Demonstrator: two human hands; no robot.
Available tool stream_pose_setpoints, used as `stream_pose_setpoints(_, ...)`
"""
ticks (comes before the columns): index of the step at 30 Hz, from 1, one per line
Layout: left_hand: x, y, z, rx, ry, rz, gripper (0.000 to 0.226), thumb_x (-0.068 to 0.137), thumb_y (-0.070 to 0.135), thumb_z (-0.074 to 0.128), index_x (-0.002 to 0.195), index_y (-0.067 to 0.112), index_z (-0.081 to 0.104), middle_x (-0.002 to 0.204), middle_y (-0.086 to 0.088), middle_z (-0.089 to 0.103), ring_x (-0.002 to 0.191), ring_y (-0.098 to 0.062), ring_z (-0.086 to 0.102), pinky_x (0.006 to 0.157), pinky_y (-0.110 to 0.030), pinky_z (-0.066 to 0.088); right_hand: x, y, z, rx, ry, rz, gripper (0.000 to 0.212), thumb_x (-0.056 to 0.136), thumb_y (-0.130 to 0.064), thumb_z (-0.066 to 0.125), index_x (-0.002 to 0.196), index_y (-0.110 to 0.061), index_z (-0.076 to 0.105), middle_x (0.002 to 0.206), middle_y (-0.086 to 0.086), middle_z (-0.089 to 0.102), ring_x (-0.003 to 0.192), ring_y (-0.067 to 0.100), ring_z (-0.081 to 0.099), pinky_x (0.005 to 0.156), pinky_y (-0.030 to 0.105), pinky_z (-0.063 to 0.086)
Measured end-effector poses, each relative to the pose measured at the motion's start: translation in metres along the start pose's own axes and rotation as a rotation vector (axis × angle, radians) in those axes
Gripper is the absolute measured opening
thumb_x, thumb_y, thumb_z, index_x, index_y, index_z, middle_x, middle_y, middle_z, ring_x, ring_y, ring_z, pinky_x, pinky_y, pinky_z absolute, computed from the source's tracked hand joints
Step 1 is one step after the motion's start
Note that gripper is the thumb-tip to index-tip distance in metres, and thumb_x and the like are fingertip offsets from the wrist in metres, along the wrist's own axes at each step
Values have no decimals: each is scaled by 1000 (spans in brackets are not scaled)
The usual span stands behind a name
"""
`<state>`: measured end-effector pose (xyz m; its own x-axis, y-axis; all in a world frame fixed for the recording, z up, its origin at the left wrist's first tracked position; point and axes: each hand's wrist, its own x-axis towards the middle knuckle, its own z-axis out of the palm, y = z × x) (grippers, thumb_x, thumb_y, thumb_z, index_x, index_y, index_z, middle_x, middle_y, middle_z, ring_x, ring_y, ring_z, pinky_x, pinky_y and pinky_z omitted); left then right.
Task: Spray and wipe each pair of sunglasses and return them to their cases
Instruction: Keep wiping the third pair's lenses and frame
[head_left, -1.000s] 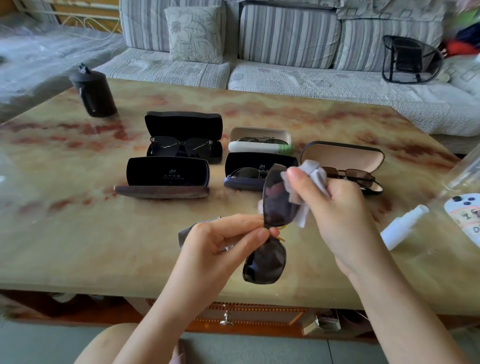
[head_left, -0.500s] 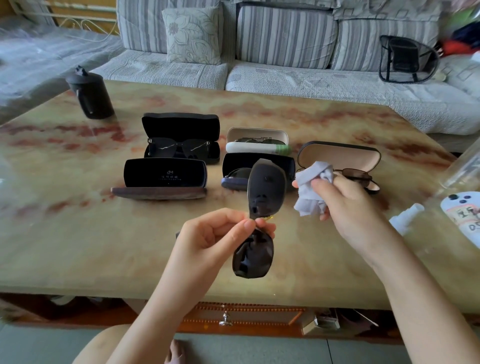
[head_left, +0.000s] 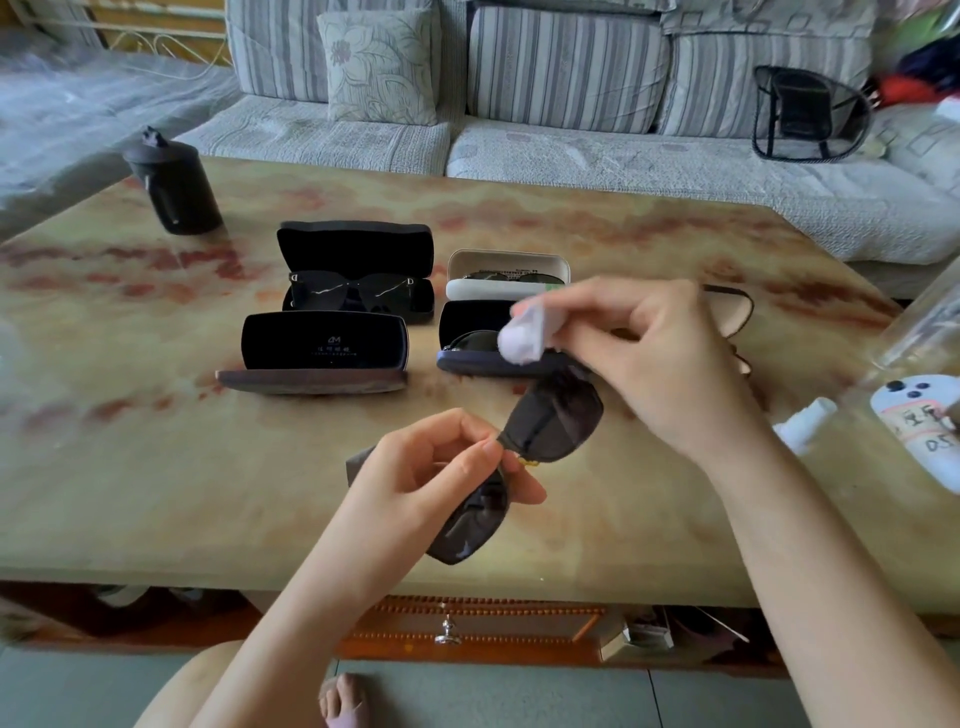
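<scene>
While left hand pinches bridge, dark glossy sunglasses, tilted

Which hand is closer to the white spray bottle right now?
Right. The right hand, holding the cloth, is just left of the spray bottle; the left hand, pinching the sunglasses, is farther left, beyond the right hand.

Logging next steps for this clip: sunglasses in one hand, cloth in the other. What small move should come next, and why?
Probably lower the cloth onto the upper lens and rub. The left hand pinches the sunglasses at the bridge, and the right hand pinches the bunched cloth just above that lens, apart from it.
</scene>
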<state>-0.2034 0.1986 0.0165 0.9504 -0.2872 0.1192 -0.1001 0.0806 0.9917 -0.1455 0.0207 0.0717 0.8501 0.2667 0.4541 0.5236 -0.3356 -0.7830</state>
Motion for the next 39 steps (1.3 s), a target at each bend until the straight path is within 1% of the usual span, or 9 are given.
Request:
stream_pose_setpoints(3,-1,1,-4,10,-12,-2,25,89,25,51,85,2,60,80,-7,75,86,-22,73,73,-18,51,-7,2,4,-54,-319,58,26,93,4,54,96,-11,75,93,-4,75,93,10,69,83,21,52)
stream_pose_setpoints(7,-1,-3,-9,75,-37,6,23,95,26,56,86,6,62,85,-6,76,89,-19,72,77,-20,52,-13,3,-10,40,-372,136,28,89,2,50,90,-11,75,93,7,75,91,28,69,83,42,56)
stream_pose_setpoints(10,0,-3,-14,176,-49,24,21,90,26,53,87,10,66,87,-1,76,86,-13,71,77,-17,51,-12,-1,-16,95,-430,156,33,83,-2,43,86,-8,76,97,5,76,97,24,69,88,34,53)
stream_pose_setpoints(12,0,-3,-15,224,-64,28,22,90,27,53,88,10,67,87,2,76,82,-9,69,74,-13,48,-9,-3,-16,94,-447,188,32,93,-14,47,84,-7,76,92,5,76,94,23,69,89,33,52)
stream_pose_setpoints(14,0,-4,-16,261,-74,33,23,90,28,53,88,10,68,87,3,76,78,-7,67,71,-13,46,-6,-5,-12,64,-467,237,22,93,-26,61,83,-11,74,81,1,74,78,14,68,75,23,52)
stream_pose_setpoints(17,0,-5,-15,313,-81,56,21,91,30,56,88,15,70,86,5,75,77,-6,66,71,-13,46,-2,-11,-8,-60,-598,266,11,83,-18,73,93,-15,69,81,4,72,67,4,61,63,12,43)
stream_pose_setpoints(22,-2,-3,-15,360,-87,82,17,91,33,59,85,22,71,84,8,75,78,-7,67,71,-13,47,1,-20,-5,-137,-762,294,19,84,-22,74,100,-22,64,75,2,71,71,12,66,63,20,49)
stream_pose_setpoints(28,-1,-2,-16,441,-66,121,18,91,30,57,83,23,71,84,9,73,81,-11,67,74,-15,48,5,-16,-16,-40,-745,324,26,83,-10,73,102,-19,59,74,0,69,66,7,62,69,21,49)
stream_pose_setpoints(39,1,-1,-22,308,-75,130,22,87,40,57,82,25,71,82,6,72,74,-5,64,69,-12,46,-4,8,-47,258,-568,362,31,74,-4,74,102,-8,60,75,1,67,64,7,61,63,15,48)
